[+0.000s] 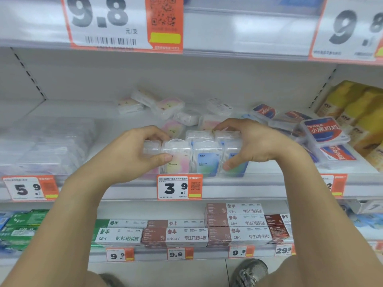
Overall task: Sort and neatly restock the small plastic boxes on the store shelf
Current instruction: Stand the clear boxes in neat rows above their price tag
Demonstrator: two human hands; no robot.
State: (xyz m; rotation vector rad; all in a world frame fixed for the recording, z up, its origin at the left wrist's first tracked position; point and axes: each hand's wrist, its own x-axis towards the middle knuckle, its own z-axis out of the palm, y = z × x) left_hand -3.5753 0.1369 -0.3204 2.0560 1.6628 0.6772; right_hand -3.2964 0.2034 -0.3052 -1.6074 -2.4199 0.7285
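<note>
A row of small clear plastic boxes (199, 154) stands upright at the front edge of the white shelf (68, 108), some with pink labels, some with blue-green ones. My left hand (134, 150) grips the left end of the row, thumb on a pink-labelled box (176, 156). My right hand (248, 146) grips the right end, thumb on a blue-green box (238, 162), fingers curled over the top. Behind the row, several loose boxes (165, 108) lie jumbled further back on the shelf.
Clear packs (47, 146) fill the shelf's left side. Red-and-blue labelled boxes (323, 131) lie tumbled at the right, next to yellow cartons (356, 108). A 3.9 price tag (179, 187) hangs below the row. Toothpaste cartons (176, 233) fill the shelf beneath.
</note>
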